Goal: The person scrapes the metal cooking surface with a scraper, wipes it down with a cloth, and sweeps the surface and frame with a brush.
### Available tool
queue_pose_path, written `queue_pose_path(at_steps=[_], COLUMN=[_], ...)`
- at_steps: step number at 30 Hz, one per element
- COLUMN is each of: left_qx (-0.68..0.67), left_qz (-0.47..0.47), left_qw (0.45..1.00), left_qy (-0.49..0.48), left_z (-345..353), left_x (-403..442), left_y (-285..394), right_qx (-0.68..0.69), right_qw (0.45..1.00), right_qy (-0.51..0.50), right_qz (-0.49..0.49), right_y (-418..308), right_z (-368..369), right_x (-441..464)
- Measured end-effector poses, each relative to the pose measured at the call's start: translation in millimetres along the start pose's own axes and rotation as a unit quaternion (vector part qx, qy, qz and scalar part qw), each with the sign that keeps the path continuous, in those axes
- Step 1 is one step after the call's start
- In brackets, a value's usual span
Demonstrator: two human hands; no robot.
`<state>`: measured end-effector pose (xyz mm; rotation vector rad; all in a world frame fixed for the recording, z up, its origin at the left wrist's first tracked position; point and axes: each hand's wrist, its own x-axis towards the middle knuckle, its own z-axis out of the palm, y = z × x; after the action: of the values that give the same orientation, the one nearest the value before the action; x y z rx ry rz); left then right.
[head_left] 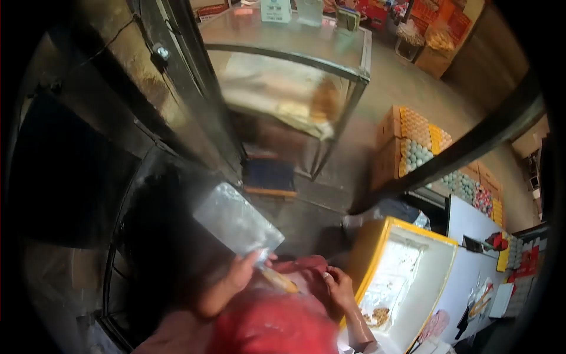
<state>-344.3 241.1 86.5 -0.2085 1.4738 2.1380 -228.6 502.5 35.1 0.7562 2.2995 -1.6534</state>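
Observation:
A cleaver (239,219) with a broad grey blade is in my left hand (243,271). The fingers close around the place where blade and handle meet, and the yellowish wooden handle sticks out toward my body. The blade points away from me, up and to the left. My right hand (339,287) is closed at the raised edge of a red apron (283,321) on my lap, its fingers curled against the cloth. Just right of that hand stands a foam box (439,283) with a yellow rim, some brown crumbs lying at its near end.
Ahead stands a glass-topped metal-framed case (318,44) with cloth inside. A dark metal post (471,141) slants across the right. Beyond it are stacked trays of eggs (418,154). A pale tabletop (471,277) adjoins the box. Dark framing (194,76) rises on the left.

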Motion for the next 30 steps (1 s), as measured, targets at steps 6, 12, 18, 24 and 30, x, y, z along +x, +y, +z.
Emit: queue_pose_path(at_steps=[6,12,18,24,30], left_qx=[0.008,0.023,-0.278,-0.047,-0.135], left_qz=[0.037,0.027,-0.09,-0.065,-0.02], left_qw=[0.998,0.992,0.942,0.975,0.955], left_qy=[0.04,0.122,0.163,0.207,0.264], left_z=[-3,22,103,85,124], left_x=[49,129,203,262,295], left_y=[24,47,122,74,99], right_qx=[-0.024,0.004,-0.086,-0.182,-0.105], right_qw=[0.986,0.934,0.785,0.784,0.814], right_qy=[0.062,0.151,0.198,0.173,0.03], right_qz=[-0.152,-0.323,-0.581,-0.568,-0.57], right_y=[-61,-184,-296,-380,-374], right_z=[-3,-49,-128,-170,-161], right_x=[116,237,347,414,473])
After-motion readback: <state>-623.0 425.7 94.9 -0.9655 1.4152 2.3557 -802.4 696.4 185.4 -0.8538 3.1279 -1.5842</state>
